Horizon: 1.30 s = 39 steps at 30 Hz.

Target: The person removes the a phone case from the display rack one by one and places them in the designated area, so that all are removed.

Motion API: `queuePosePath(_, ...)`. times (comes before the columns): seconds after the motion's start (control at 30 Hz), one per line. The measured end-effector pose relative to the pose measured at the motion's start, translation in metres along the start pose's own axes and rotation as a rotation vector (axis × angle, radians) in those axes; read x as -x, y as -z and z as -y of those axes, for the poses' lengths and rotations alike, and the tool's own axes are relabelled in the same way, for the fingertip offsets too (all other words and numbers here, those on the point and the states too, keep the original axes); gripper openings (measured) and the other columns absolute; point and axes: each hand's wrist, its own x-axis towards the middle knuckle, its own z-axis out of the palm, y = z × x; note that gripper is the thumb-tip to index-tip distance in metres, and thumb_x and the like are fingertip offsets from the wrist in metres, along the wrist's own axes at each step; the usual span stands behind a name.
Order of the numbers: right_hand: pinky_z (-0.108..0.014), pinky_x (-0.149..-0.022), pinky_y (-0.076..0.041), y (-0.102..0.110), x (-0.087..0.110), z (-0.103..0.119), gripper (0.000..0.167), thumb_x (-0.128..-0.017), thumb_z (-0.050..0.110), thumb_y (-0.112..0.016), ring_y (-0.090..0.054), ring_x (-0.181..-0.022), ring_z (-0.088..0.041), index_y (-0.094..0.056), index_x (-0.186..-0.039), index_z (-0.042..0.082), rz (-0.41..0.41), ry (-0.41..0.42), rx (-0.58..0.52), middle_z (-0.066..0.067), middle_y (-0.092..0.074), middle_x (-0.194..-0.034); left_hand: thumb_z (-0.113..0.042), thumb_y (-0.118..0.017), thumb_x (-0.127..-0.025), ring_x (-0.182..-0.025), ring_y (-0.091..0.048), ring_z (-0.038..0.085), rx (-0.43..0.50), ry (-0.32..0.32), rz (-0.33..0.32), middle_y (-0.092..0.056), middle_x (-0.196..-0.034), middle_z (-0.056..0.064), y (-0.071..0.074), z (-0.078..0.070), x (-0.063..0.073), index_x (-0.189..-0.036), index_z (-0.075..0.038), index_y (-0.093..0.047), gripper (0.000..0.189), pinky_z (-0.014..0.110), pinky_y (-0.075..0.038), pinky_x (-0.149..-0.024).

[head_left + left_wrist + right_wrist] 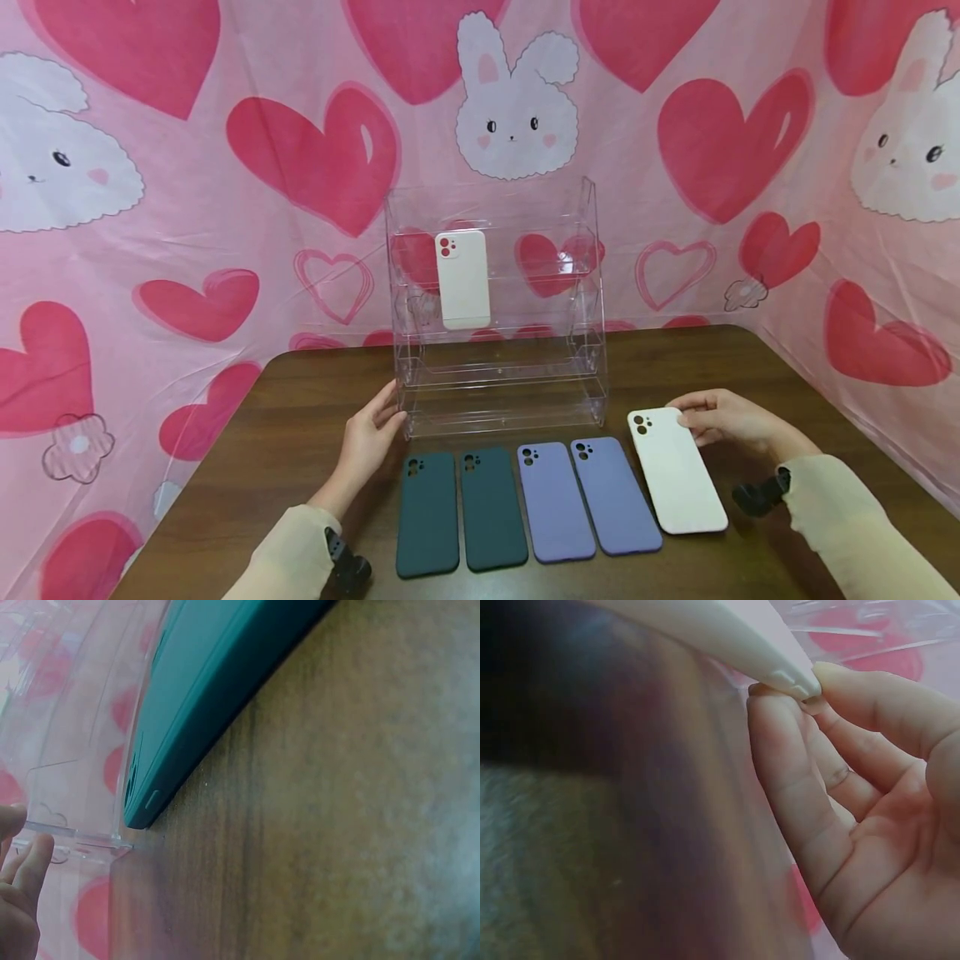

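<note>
At the top right corner, my right hand [723, 419] pinches a white phone case [677, 471] between thumb and fingers. The right wrist view shows the thumb on one face of this case [739, 637] and fingertips under the other. My left hand [367, 442] holds the lower left side of a clear tiered display rack [498, 421], thumb in front and fingers along the side. Another white phone case [465, 283] stands upright in an upper tier, left of its middle. Two dark green phone cases [427, 517] and two lavender phone cases [557, 504] lie side by side before the rack.
Everything stands on a dark brown wooden table [300, 417]. A pink cloth [187, 208] printed with hearts and rabbits hangs behind and at both sides. Each wrist bears a small black camera [761, 493]. The green case nearest the left hand lies close to the rack's front corner.
</note>
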Motion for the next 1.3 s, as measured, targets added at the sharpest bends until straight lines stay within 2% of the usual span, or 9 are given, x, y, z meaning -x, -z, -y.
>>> queuePosePath(0.23, -0.038, -0.068, -0.055, -0.007, 0.001, -0.008, 0.039, -0.093, 0.011, -0.055, -0.062, -0.076, -0.022, -0.047, -0.118, -0.018, -0.033, -0.08, 0.087, -0.013, -0.063, -0.093, 0.004, -0.064, -0.084, -0.101, -0.06, 0.031, 0.0, 0.007, 0.001, -0.051, -0.129, 0.015, 0.0, 0.0, 0.0, -0.135, -0.007, -0.047, 0.055, 0.035, -0.05, -0.081)
queuePosePath(0.43, -0.037, -0.065, -0.055, -0.013, -0.002, -0.011, 0.041, -0.09, 0.014, -0.06, -0.059, -0.072, -0.023, -0.05, -0.116, -0.017, -0.09, -0.141, 0.18, -0.011, -0.062, -0.087, 0.003, -0.063, -0.084, -0.103, -0.059, 0.031, 0.001, 0.022, 0.015, -0.05, -0.131, 0.015, 0.001, -0.001, 0.0, -0.137, -0.007, -0.045, 0.056, 0.036, -0.049, -0.082)
queuePosePath(0.67, -0.034, -0.054, -0.054, -0.022, -0.005, -0.009, 0.04, -0.085, 0.011, -0.066, -0.054, -0.063, -0.019, -0.053, -0.109, -0.018, -0.125, -0.131, 0.254, -0.007, -0.055, -0.076, 0.004, -0.064, -0.084, -0.103, -0.059, 0.031, -0.003, 0.015, 0.02, -0.049, -0.131, 0.015, 0.001, -0.001, 0.0, -0.137, -0.006, -0.045, 0.057, 0.036, -0.049, -0.082)
queuePosePath(0.93, -0.034, -0.054, -0.054, -0.024, -0.009, -0.01, 0.031, -0.084, 0.005, -0.066, -0.055, -0.062, -0.019, -0.055, -0.105, -0.015, -0.121, -0.134, 0.288, -0.005, -0.054, -0.072, 0.004, -0.064, -0.083, -0.102, -0.059, 0.032, 0.012, 0.005, 0.008, -0.05, -0.13, 0.015, 0.0, 0.0, 0.0, -0.136, -0.005, -0.046, 0.056, 0.036, -0.05, -0.08)
queuePosePath(1.3, -0.034, -0.053, -0.054, -0.026, -0.007, -0.006, 0.033, -0.083, 0.006, -0.066, -0.054, -0.062, -0.019, -0.055, -0.106, -0.015, -0.139, -0.142, 0.279, -0.006, -0.054, -0.074, 0.006, -0.062, -0.084, -0.102, -0.059, 0.033, 0.029, 0.009, 0.014, -0.049, -0.131, 0.016, 0.001, 0.001, -0.002, -0.135, -0.004, -0.046, 0.055, 0.034, -0.051, -0.08)
